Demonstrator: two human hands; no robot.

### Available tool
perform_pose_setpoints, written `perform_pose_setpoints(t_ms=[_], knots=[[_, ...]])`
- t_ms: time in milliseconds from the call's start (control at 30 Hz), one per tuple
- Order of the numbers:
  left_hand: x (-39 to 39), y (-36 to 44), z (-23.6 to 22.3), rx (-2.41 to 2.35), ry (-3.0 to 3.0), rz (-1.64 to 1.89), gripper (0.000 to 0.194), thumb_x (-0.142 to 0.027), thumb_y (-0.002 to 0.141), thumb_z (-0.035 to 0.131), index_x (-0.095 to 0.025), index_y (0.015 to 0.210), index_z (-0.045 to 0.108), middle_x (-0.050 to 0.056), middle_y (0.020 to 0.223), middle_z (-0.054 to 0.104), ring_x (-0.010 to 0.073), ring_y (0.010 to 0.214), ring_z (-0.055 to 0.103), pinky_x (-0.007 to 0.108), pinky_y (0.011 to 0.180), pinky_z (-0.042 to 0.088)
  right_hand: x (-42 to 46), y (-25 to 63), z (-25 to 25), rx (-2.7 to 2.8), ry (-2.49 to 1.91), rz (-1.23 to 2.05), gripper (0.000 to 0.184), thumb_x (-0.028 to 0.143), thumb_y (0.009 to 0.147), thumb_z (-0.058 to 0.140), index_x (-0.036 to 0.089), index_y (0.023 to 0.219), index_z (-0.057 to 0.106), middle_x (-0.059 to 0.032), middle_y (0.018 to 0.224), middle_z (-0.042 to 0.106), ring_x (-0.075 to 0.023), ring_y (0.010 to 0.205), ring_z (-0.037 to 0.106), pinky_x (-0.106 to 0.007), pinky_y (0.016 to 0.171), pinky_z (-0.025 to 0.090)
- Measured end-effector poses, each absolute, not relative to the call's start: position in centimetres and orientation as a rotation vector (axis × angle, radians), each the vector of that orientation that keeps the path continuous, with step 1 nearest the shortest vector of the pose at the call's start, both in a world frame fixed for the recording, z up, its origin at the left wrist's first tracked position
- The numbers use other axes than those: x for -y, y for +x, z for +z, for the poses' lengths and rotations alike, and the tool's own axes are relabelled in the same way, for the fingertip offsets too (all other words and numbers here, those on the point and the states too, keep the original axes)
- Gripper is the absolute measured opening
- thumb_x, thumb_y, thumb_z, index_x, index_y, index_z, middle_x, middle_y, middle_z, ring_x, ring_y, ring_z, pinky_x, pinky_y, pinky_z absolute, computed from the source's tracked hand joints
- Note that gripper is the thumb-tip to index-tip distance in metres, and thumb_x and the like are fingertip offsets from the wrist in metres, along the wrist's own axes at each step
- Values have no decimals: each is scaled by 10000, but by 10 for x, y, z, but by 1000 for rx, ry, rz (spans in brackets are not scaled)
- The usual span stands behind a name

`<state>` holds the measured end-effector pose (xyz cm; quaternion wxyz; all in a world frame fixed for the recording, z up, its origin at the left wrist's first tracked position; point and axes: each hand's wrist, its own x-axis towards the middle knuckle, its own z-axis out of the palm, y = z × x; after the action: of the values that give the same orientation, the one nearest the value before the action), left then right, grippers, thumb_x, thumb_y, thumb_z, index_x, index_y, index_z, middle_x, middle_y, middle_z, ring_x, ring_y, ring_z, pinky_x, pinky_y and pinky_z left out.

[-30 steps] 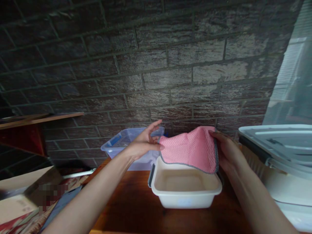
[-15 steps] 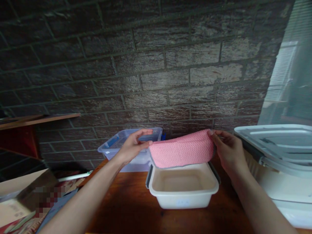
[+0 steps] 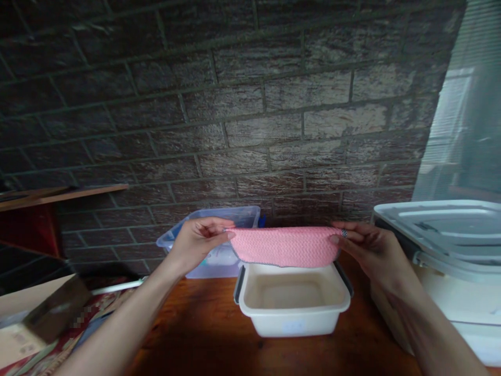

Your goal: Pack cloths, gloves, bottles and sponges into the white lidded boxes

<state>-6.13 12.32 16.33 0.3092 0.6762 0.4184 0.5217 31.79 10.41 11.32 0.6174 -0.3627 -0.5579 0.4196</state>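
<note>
A pink textured cleaning cloth [image 3: 285, 248] with a dark checked edge hangs folded over between my two hands. My left hand [image 3: 199, 240] pinches its left upper corner between thumb and fingers. At the other end, my right hand [image 3: 368, 245] grips the right upper corner the same way. The top fold runs nearly level. Below and just in front of the cloth stands a white plastic container [image 3: 293, 324] with dark side clips; its inside shows no contents, though the cloth hides the back rim.
Behind my left hand sits a translucent bluish bin [image 3: 230, 214] against the brick wall [image 3: 250, 130]. At right stands a large lidded storage box [image 3: 462, 230]. All rest on a wooden table [image 3: 188, 324]. An open cardboard box [image 3: 43, 313] is lower left, below a shelf [image 3: 86, 193].
My left hand has closed on the cloth's left corner and shifted left. My right hand has lowered slightly, and the cloth's slanted top edge now lies level and stretched.
</note>
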Motion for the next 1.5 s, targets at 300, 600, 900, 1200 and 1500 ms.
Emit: perform_pose_setpoints(t_ms=[300,600,900,1200,1500], knots=[[-109,-68,157,-1238,2005,1494,212,-329,791,834,-194,942,771,52,930,775,186,841,676,281,763,536,-101,314,93,1333,-838,758,224,323,789,847,231,983,783,-55,950,813,-196,827,749,-289,748,590],[-112,-57,150,-1191,2001,1380,266,-396,922,686,-227,1127,682,25,1002,672,169,850,603,245,726,482,-105,310,98,1412,-860,425,180,392,878,747,222,861,688,-54,990,672,-195,933,624,-281,802,497],[-120,-6,133,-1298,2052,1380,214,-391,1006,526,-208,1055,625,18,957,647,168,810,574,242,668,430,-111,305,89,1287,-989,614,261,484,902,680,242,941,589,14,685,604,-148,548,494,-240,456,334],[-132,0,122,-1374,2349,1089,153,-207,946,519,-230,1022,650,43,1018,712,235,951,661,317,784,472,-121,310,92,1679,-1288,383,164,296,863,648,220,1006,671,-42,807,741,-223,720,675,-283,617,447],[-146,19,116,-1392,2574,807,271,-85,876,490,-252,976,679,49,898,738,246,832,688,327,738,453,-128,285,106,2014,-1556,144,156,196,926,545,185,996,684,-109,927,775,-273,903,731,-299,701,408]])
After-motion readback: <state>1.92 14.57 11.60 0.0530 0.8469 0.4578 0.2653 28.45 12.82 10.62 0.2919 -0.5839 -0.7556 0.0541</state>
